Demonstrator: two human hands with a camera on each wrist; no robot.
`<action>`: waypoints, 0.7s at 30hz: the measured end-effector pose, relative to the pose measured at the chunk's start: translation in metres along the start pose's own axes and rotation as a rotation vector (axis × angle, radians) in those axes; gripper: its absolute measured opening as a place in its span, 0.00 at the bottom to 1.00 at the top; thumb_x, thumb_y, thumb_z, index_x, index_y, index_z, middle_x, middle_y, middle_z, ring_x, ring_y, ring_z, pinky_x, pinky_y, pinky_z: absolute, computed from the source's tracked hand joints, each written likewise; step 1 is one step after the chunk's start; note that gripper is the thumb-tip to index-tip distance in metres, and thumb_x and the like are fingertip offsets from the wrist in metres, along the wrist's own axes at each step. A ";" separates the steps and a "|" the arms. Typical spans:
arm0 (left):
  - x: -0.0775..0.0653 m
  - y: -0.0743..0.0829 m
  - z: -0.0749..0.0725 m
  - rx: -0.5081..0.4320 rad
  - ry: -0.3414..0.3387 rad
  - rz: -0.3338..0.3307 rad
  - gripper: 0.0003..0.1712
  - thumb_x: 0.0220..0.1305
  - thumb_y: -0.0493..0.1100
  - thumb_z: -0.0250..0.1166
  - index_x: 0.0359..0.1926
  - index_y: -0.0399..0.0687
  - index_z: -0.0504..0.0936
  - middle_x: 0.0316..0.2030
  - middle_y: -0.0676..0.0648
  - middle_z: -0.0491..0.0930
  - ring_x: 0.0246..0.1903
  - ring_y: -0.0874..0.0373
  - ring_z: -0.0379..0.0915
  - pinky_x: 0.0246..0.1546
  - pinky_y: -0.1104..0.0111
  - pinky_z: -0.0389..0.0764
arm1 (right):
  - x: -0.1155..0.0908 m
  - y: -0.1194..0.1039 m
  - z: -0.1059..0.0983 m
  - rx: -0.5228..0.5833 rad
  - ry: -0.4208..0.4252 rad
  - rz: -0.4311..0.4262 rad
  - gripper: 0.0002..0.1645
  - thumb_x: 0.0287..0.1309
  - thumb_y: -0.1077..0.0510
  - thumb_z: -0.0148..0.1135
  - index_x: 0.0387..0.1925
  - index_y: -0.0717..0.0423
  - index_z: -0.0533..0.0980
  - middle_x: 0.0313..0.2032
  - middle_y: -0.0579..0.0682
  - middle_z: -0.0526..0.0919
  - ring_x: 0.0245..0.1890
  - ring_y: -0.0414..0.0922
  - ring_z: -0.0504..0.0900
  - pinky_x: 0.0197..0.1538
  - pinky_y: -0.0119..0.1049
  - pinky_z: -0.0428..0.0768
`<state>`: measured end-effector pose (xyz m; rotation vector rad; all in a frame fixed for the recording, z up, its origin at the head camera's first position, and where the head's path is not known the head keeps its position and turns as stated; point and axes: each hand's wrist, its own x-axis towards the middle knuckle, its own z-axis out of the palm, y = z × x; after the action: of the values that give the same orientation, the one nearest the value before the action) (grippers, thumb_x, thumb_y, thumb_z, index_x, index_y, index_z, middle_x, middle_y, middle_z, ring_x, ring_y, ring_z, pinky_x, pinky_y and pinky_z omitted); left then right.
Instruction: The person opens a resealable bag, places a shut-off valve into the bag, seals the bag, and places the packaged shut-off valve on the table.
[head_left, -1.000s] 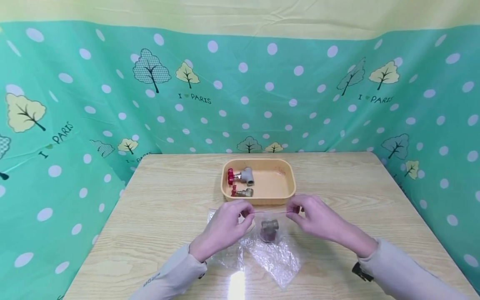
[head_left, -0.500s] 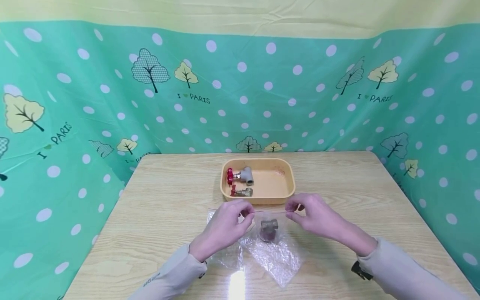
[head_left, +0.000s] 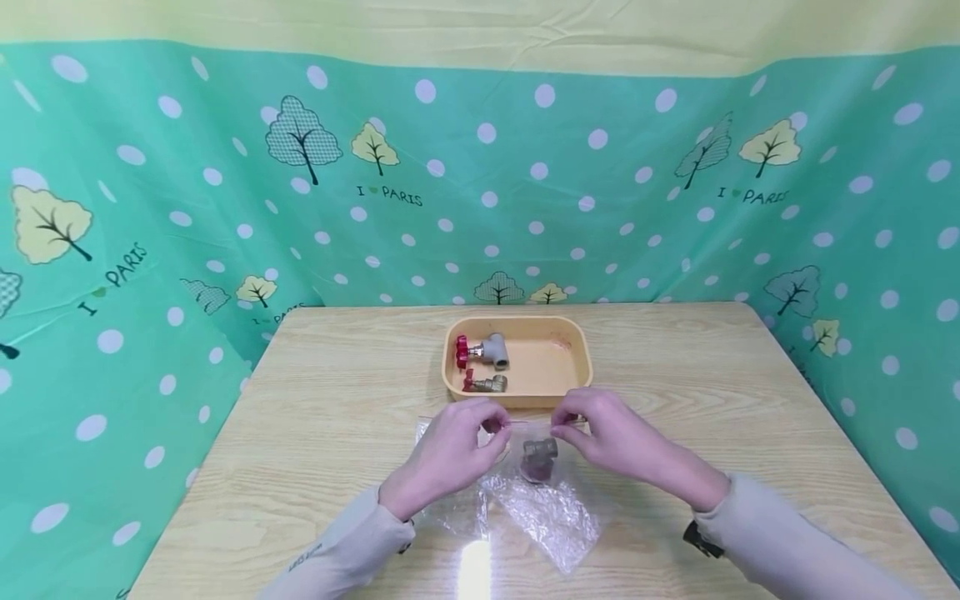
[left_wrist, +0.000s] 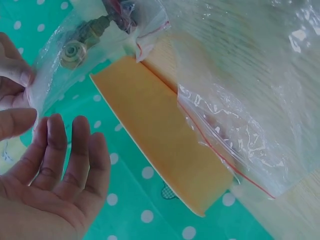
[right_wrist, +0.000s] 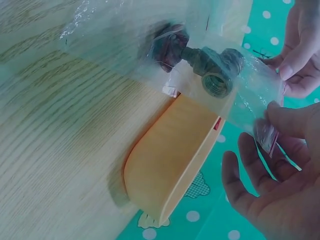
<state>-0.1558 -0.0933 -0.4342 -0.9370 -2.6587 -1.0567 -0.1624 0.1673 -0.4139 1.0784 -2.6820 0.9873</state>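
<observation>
My left hand [head_left: 453,446] pinches one top corner of a clear zip bag [right_wrist: 252,100] between thumb and fingers. At the opposite end of that red-lined top edge, my right hand [head_left: 618,437] pinches the bag as well. Inside is a valve [right_wrist: 212,70] with a threaded metal body and a dark red handwheel, seen through the plastic. In the head view the bagged valve hangs between the two hands, over crinkled clear plastic [head_left: 558,525] on the table. Another clear bag [left_wrist: 240,135] with a red zip line lies beside the left hand's forearm.
Just beyond my hands stands a pale orange tray [head_left: 555,367] on the wooden table [head_left: 315,433]. Two more valves lie at its left end: a grey tee-shaped valve [head_left: 493,350] and a smaller metal valve [head_left: 491,384], both with red handwheels. A green dotted curtain [head_left: 420,217] surrounds the table.
My right hand has moved left along the bag's top edge, closer to the left hand. The left hand and the bagged valve stay nearly in place.
</observation>
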 end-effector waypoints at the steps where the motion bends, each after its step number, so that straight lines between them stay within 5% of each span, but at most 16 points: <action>1: 0.001 0.000 0.000 0.007 -0.005 0.005 0.03 0.68 0.40 0.71 0.41 0.49 0.87 0.37 0.57 0.85 0.37 0.64 0.81 0.43 0.66 0.85 | 0.000 0.000 0.000 -0.001 0.003 -0.004 0.09 0.59 0.68 0.74 0.35 0.52 0.85 0.33 0.39 0.86 0.36 0.38 0.84 0.44 0.38 0.87; 21: 0.007 0.004 0.004 -0.012 -0.023 0.014 0.03 0.70 0.42 0.72 0.42 0.49 0.88 0.38 0.56 0.85 0.37 0.66 0.79 0.42 0.66 0.85 | 0.001 0.001 0.005 0.009 -0.004 0.012 0.07 0.60 0.65 0.75 0.38 0.53 0.85 0.35 0.42 0.86 0.37 0.39 0.84 0.45 0.38 0.87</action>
<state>-0.1590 -0.0846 -0.4330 -0.9746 -2.6624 -1.0659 -0.1632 0.1638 -0.4181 1.0683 -2.6933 1.0005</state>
